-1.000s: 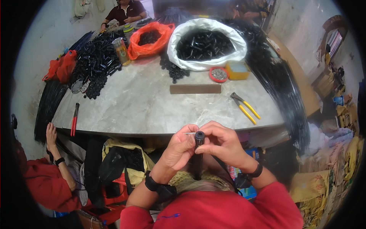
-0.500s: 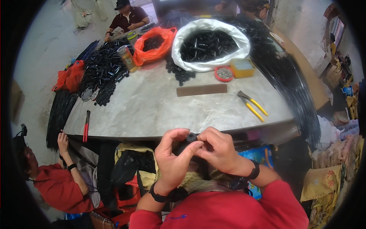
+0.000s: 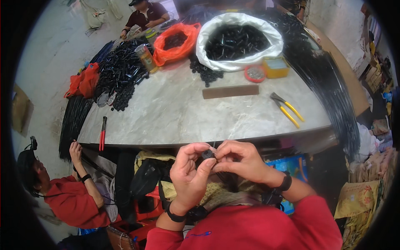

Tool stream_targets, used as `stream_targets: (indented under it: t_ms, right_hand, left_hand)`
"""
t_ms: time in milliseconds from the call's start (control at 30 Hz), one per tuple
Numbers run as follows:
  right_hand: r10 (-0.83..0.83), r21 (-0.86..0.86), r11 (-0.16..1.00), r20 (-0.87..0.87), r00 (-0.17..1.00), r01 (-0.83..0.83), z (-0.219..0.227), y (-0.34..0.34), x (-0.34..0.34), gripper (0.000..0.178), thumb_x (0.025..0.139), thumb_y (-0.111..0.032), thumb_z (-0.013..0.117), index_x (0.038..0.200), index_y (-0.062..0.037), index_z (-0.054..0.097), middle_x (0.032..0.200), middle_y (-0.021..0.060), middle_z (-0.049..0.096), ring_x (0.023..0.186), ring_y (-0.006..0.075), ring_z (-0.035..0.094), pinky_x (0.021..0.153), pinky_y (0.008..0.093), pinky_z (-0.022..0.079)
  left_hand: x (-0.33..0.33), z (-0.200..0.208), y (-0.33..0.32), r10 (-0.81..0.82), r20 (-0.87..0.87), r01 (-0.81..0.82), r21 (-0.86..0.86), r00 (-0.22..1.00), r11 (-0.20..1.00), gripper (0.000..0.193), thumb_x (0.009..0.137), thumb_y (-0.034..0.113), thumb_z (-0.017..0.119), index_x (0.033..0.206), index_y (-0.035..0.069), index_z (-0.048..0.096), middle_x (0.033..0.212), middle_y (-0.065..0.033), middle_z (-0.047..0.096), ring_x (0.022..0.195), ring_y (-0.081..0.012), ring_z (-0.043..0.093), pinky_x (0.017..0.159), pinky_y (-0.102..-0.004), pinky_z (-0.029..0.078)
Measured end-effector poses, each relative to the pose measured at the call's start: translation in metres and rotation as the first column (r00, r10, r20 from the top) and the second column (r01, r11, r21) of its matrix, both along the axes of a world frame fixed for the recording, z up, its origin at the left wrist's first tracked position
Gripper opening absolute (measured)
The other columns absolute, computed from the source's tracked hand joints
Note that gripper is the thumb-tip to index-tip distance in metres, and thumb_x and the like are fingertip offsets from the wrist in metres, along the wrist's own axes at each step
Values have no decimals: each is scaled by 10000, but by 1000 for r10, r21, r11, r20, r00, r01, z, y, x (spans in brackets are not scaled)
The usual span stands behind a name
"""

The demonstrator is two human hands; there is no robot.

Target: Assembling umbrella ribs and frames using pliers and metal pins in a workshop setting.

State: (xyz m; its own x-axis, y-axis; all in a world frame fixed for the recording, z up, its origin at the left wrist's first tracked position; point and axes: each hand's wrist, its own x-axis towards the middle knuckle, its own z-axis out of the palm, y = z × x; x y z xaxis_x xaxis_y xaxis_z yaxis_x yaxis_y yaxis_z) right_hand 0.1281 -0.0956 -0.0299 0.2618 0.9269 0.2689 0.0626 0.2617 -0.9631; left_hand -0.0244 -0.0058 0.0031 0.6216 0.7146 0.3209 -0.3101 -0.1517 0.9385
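Note:
Just off the table's near edge, my left hand (image 3: 189,166) is closed, its thumb and fingers around a small round black cap-like part (image 3: 207,154) with a ring-shaped face. My right hand (image 3: 241,160) is closed in a pinch right beside it, fingertips almost meeting those of the left. A thin dark strand (image 3: 214,136) rises above the right fingertips; whether they grip it is hidden. On the tabletop (image 3: 166,112) beyond my hands lie yellow-handled pliers (image 3: 287,109) to the right and red-handled pliers (image 3: 103,133) to the left.
A white sack (image 3: 200,46) of black tubes, an orange-red bag (image 3: 187,50), a red dish (image 3: 254,73) of small metal bits, a yellow box (image 3: 276,68) and a brown bar (image 3: 230,91) stand farther back. Black strands (image 3: 333,96) line the right edge. Co-workers sit left (image 3: 73,196) and far left (image 3: 146,16).
The view has shifted, so the table's things appear farther right. The black part sits slightly lower between my fingers, and my right fingertips have moved up beside it.

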Motion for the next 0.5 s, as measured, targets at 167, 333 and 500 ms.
stream_targets:
  t_ms: [167, 333, 500]
  right_hand:
    - [308, -95, 951, 341, 888, -294, -25, 2, 12, 515, 902, -433, 713, 1195, -27, 594, 1046, 117, 593, 956, 266, 567, 811, 384, 469]
    - [421, -381, 851, 86, 903, -361, -58, -14, -8, 443, 996, -441, 572, 1078, -6, 606, 892, 195, 619, 851, 330, 619, 770, 434, 474]
    - [200, -434, 889, 82, 976, -146, -74, -23, -25, 405, 1028, -429, 508, 999, -36, 602, 745, 194, 604, 746, 383, 623, 696, 450, 479]
  left_hand:
    - [2, 0, 13, -252, 94, 261, -101, 963, 960, 294, 932, -51, 608, 1206, -58, 501, 1130, -145, 608, 1033, -168, 605, 917, -297, 500]
    - [11, -8, 17, -273, 84, 280, -87, 958, 956, 291, 937, -57, 594, 1212, -55, 499, 1127, -145, 598, 1015, -171, 606, 926, -297, 493]
    - [21, -1, 11, -249, 24, 250, -50, 968, 967, 299, 936, -70, 583, 1222, -54, 494, 1116, -137, 597, 1019, -172, 606, 940, -296, 483]
